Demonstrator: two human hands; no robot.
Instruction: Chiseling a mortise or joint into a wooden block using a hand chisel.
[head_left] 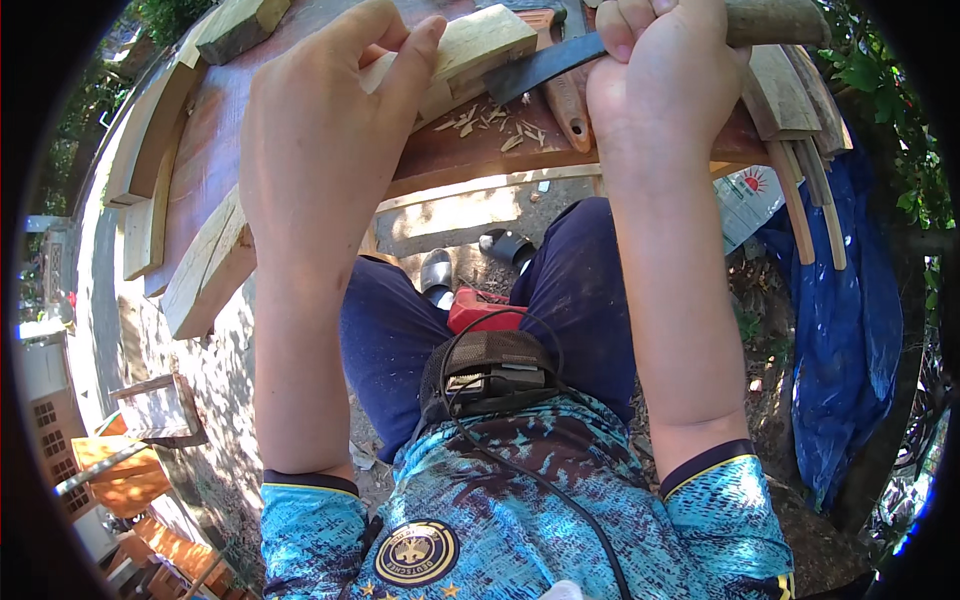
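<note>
My left hand (330, 110) is closed around a pale squared wooden block (485, 42), thumb on top, its end pointing right. My right hand (660, 80) is wrapped round a chisel-like tool with a flat dark blade (548, 68) and a thick wooden handle (780, 22) sticking out to the right of the fist. The blade's tip lies close by the block's lower right side; whether it touches cannot be made out. Below the blade, wood shavings (495, 125) are scattered on the reddish-brown tabletop (450, 155). A wooden tool handle with a hole (568, 112) lies between my hands.
Cut wooden pieces (150, 150) line the table's left side, with a split block (210, 265) at its near left edge. More wood strips (790, 110) lie at the right. A blue tarp (845, 330) hangs there. Something red (485, 310) sits between my legs.
</note>
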